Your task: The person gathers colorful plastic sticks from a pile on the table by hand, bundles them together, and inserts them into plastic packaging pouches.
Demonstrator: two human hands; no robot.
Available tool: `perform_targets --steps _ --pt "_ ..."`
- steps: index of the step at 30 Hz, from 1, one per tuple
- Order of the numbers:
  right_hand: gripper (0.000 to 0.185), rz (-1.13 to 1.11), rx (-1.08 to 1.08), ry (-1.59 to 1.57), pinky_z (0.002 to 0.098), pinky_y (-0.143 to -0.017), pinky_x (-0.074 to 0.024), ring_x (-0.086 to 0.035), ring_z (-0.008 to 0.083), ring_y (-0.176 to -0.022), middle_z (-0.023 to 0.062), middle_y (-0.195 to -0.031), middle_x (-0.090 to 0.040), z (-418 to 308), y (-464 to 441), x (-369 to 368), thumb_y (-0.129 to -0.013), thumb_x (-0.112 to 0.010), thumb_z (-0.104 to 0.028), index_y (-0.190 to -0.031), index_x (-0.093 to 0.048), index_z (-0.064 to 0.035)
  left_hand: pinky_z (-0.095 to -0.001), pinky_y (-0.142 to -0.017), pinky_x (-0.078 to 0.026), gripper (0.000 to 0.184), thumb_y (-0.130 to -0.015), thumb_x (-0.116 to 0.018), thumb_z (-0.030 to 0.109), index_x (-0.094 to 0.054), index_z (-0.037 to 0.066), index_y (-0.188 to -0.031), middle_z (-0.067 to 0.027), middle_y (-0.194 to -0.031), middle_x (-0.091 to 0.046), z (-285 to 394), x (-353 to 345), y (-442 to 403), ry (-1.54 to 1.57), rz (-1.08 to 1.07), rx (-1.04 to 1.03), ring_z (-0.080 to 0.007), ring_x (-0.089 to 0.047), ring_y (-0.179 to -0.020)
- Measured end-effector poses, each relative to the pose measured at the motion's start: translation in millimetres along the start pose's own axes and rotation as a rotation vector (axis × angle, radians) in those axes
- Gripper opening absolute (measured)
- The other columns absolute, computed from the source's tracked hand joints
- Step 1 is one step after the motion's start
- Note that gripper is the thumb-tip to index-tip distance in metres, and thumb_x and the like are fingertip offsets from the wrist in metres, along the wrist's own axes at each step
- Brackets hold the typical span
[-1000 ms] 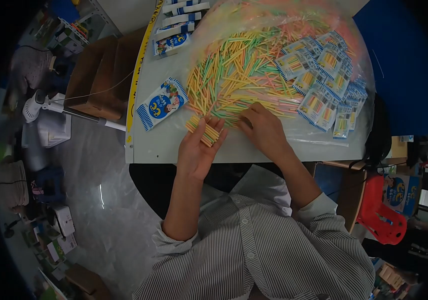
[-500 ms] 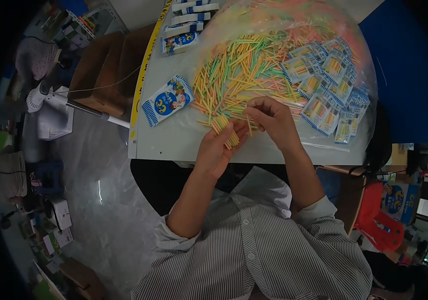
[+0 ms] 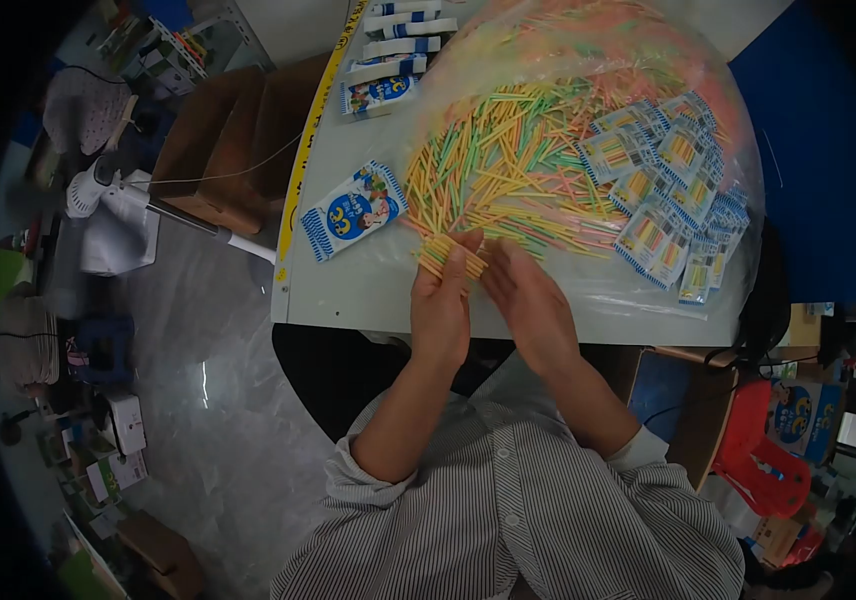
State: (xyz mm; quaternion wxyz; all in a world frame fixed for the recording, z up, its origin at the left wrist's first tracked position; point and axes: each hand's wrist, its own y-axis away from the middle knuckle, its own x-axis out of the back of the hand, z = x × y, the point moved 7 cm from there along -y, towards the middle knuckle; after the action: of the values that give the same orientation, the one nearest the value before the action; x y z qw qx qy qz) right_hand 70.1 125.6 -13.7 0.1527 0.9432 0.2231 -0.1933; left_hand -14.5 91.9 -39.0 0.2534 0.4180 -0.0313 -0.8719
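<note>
My left hand [image 3: 441, 318] is closed round a small bundle of thin candy sticks [image 3: 440, 256], mostly yellow and orange, held at a slant over the table's near side. Beside it is my right hand [image 3: 540, 312], its fingers stretched out and close together at the right end of the bundle. Whether those fingertips touch the sticks I cannot tell. Just beyond both hands lies a big heap of yellow, green and pink candy sticks [image 3: 513, 150] on a clear plastic bag [image 3: 638, 300]. To the left, a blue-and-white printed packet [image 3: 356, 212] lies flat on the table [image 3: 348, 295].
Several small clear packets of sticks [image 3: 653, 235] lie on the heap's right side. Several banded blue-and-white packs [image 3: 378, 92] line the back left. Left of the table stand a cardboard box [image 3: 208, 150] and a white fan [image 3: 98, 195]; a red stool [image 3: 753, 450] is at right.
My right hand has turned from a pinch on a single stick to straightened fingers beside the bundle. My left hand keeps the bundle, now more upright at the wrist. The view has shifted slightly.
</note>
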Motion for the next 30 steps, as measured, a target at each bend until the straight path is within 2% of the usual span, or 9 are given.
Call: perform_targets --steps 1,5,8,10,11,16,24,25,30 --pt "0.041 0.022 -0.239 -0.379 0.0315 -0.096 -0.0271 -0.035 0.0206 -0.115 0.0096 -0.122 -0.038 15 8 -7 -0.089 -0.037 -0.021 -0.123 -0.031 0.0005 -0.0272 -0.085 -0.038 0.027 -0.088 -0.04 0.017 -0.043 0.002 -0.111 -0.0073 -0.106 -0.051 6 0 0 -0.113 0.013 -0.094 -0.0151 -0.048 -0.098" --pt "0.043 -0.129 -0.214 -0.446 0.0315 -0.096 -0.0271 -0.034 0.0226 -0.116 0.0094 -0.128 -0.031 9 16 -21 -0.089 -0.034 -0.021 -0.126 -0.026 -0.0005 -0.0264 -0.083 -0.041 0.026 -0.088 -0.039 0.019 -0.044 0.003 -0.108 -0.006 -0.1 -0.053 15 0 5 -0.179 0.018 -0.157 -0.0143 -0.049 -0.096" --pt "0.042 -0.122 -0.052 0.109 0.032 -0.096 -0.0272 -0.035 0.0227 -0.115 0.0106 -0.126 -0.033 -2 15 -5 -0.09 -0.032 -0.023 -0.125 -0.029 0.0003 -0.0338 -0.085 -0.042 0.027 -0.089 -0.037 0.017 -0.042 0.001 -0.11 -0.0108 -0.105 -0.051 16 5 11 0.007 -0.019 0.025 -0.0199 -0.049 -0.101" --pt "0.043 -0.126 0.395 0.729 0.032 -0.095 -0.0284 -0.036 0.0214 -0.114 0.0119 -0.124 -0.036 -34 13 -2 -0.091 -0.028 -0.027 -0.123 -0.031 0.0011 -0.0345 -0.083 -0.044 0.027 -0.089 -0.037 0.018 -0.042 0.001 -0.109 -0.0112 -0.103 -0.052 15 5 20 0.004 -0.059 0.221 -0.021 -0.051 -0.098" --pt "0.043 -0.124 0.382 0.736 0.032 -0.095 -0.0284 -0.036 0.0214 -0.114 0.0119 -0.124 -0.036 -34 9 2 -0.091 -0.028 -0.027 -0.123 -0.031 0.0011 -0.0352 -0.081 -0.045 0.026 -0.089 -0.037 0.018 -0.043 0.001 -0.108 -0.0115 -0.101 -0.052 4 3 30 -0.002 -0.103 0.423 -0.0221 -0.053 -0.095" --pt "0.045 -0.645 -0.029 0.392 0.0317 -0.091 -0.0329 -0.046 0.0202 -0.103 0.0122 -0.115 -0.046 -5 7 -7 -0.091 -0.025 -0.031 -0.118 -0.038 0.0018 -0.0323 -0.079 -0.047 0.027 -0.088 -0.039 0.018 -0.043 0.001 -0.108 -0.0109 -0.096 -0.054 -23 4 52 -0.138 -0.224 0.589 -0.0226 -0.054 -0.093" --pt "0.024 -0.306 -0.013 0.441 0.0213 -0.066 -0.0423 -0.051 0.009 -0.075 0.005 -0.084 -0.056 -3 2 7 -0.085 -0.047 -0.017 -0.097 -0.054 0.0019 -0.0303 -0.078 -0.047 0.025 -0.087 -0.043 0.018 -0.047 0.0 -0.103 -0.0092 -0.094 -0.054 -26 11 54 -0.136 -0.204 0.558 -0.0181 -0.055 -0.09" --pt "0.021 -0.307 0.024 0.592 0.0179 -0.057 -0.0423 -0.05 0.0054 -0.063 0.0013 -0.074 -0.055 -4 3 7 -0.081 -0.053 -0.015 -0.094 -0.054 0.0023 -0.0286 -0.074 -0.047 0.025 -0.087 -0.043 0.019 -0.047 0.001 -0.103 -0.0086 -0.094 -0.054 -25 11 55 -0.208 -0.184 0.561 -0.0166 -0.055 -0.088" --pt "0.017 -0.273 -0.04 0.417 0.0178 -0.056 -0.0424 -0.051 0.0049 -0.063 0.0023 -0.075 -0.056 -1 5 8 -0.078 -0.057 -0.01 -0.09 -0.055 0.0019 -0.0187 -0.055 -0.043 0.021 -0.088 -0.041 0.021 -0.049 0.005 -0.099 -0.0045 -0.088 -0.055 -29 21 55 -0.302 -0.129 0.526 -0.0113 -0.054 -0.076"
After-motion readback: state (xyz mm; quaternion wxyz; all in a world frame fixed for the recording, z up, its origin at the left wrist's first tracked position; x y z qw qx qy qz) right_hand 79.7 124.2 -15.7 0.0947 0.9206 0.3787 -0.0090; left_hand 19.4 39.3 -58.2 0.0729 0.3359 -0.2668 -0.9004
